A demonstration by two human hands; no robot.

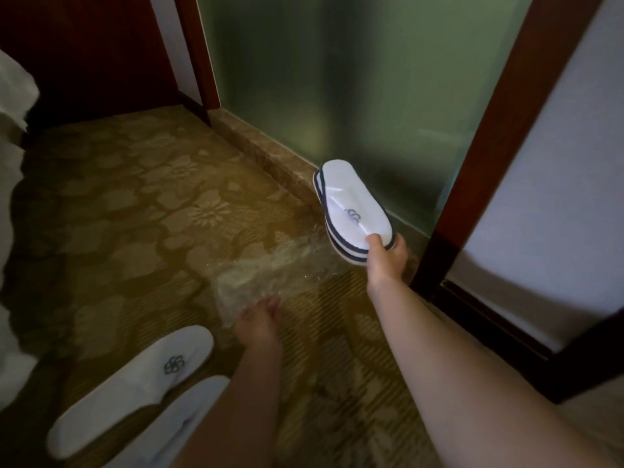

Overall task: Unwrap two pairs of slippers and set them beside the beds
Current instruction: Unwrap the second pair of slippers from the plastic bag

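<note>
White stacked slippers (353, 211) held aloft; unwrapped pair (135, 390) flat on carpet.

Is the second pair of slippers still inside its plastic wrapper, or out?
Out. The right hand holds the stacked pair bare, while the left hand holds the clear wrapper apart.

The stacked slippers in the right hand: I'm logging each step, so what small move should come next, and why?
Probably lower the stacked slippers to the carpet and separate them. The right hand holds them pressed together above the floor, already out of the clear wrapper in the left hand, while another pair already lies flat.
</note>
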